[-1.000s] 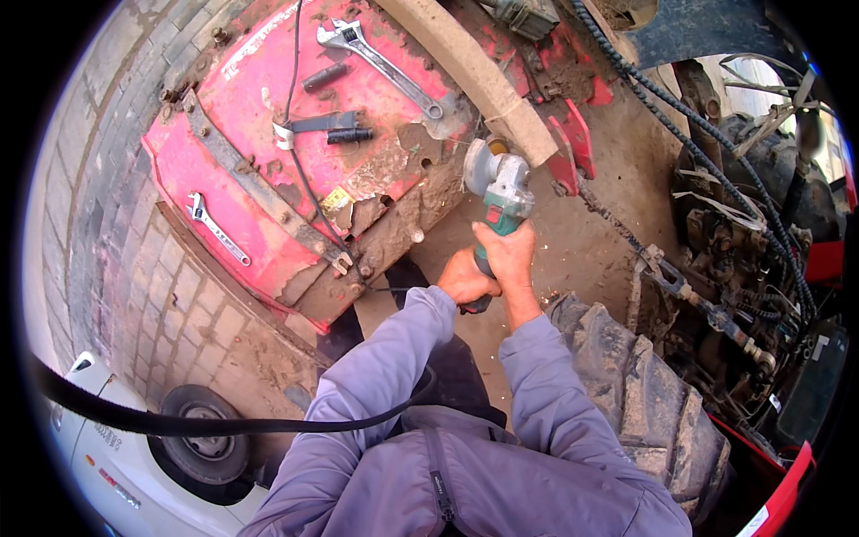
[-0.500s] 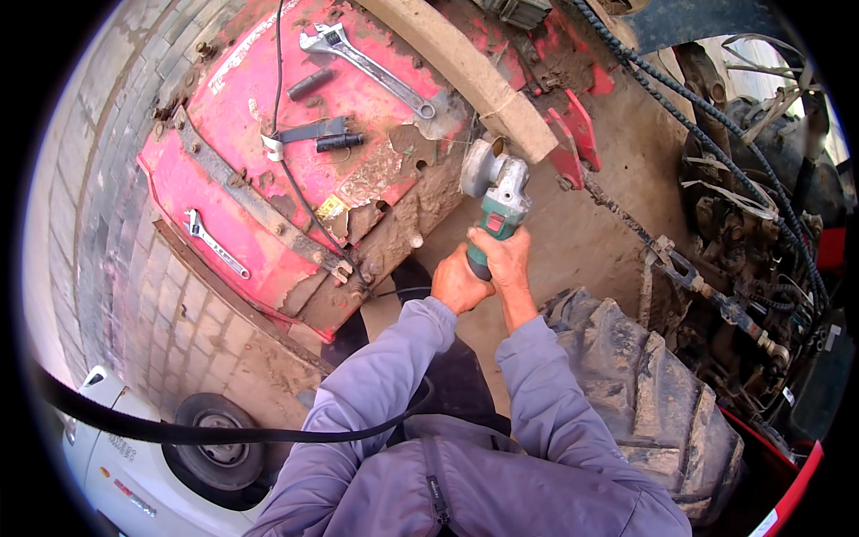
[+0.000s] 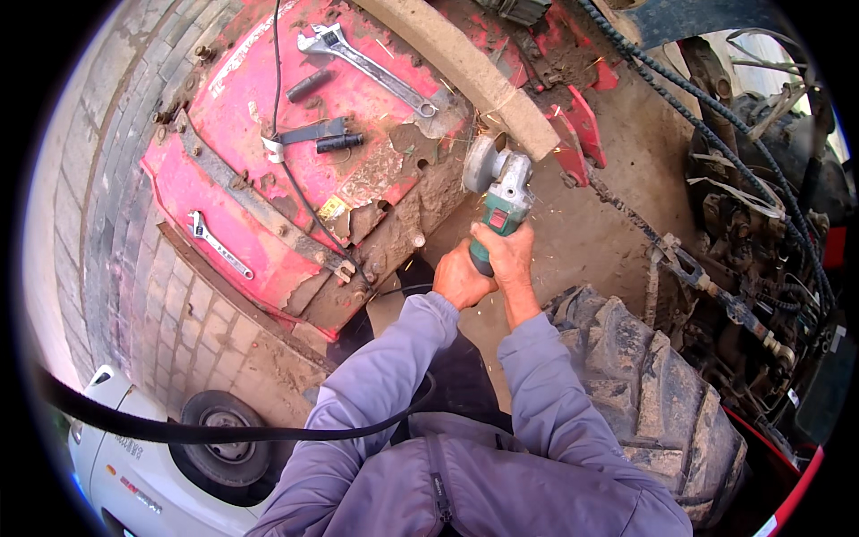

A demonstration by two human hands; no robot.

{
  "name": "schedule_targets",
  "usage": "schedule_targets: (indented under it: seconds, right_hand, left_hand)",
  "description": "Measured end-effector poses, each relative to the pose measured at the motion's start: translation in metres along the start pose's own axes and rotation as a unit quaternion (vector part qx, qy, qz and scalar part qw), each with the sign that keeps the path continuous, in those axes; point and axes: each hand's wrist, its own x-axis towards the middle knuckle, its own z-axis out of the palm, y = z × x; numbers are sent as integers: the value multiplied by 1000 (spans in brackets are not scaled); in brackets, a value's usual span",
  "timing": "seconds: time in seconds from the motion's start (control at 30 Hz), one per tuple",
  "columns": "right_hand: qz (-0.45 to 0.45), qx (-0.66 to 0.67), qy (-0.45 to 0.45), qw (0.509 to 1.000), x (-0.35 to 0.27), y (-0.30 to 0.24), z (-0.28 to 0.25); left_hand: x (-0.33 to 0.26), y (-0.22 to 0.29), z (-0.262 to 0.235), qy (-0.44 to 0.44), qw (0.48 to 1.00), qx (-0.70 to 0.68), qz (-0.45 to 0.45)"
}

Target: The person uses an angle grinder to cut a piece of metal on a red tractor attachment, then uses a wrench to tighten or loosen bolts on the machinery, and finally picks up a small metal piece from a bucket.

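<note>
Both hands, left hand (image 3: pixel 458 279) and right hand (image 3: pixel 510 255), clamp the green angle grinder (image 3: pixel 498 201), sparks flying at the red panel (image 3: pixel 295 161); a snag could kick it back.

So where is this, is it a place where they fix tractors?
Probably, yes: an outdoor repair yard on brick paving. A big muddy lugged tyre, a worn red machine panel with wrenches on it, and an angle grinder throwing sparks suggest farm-machine repair.

white car (image 3: pixel 134 465) cropped, grinder disc (image 3: pixel 479 166) blurred
</note>
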Motion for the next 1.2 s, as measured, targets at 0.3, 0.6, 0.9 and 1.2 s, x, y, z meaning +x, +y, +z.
schedule_targets:
  seconds: [0.3, 0.6, 0.9, 1.2]
  right_hand:
    - [11, -3, -27, 1000, 8, 13, -2]
    - [-21, -27, -6, 999, 11, 14, -2]
    - [-49, -25, 3, 998, 11, 11, -1]
    - [-34, -108, 4, 994, 8, 4, -2]
  left_hand:
    - [4, 2, -1, 0, 1000, -15, 15]
    - [11, -4, 6, 2, 1000, -21, 19]
    - [12, 0, 5, -5, 999, -41, 11]
    - [9, -4, 5, -22, 997, -76, 20]
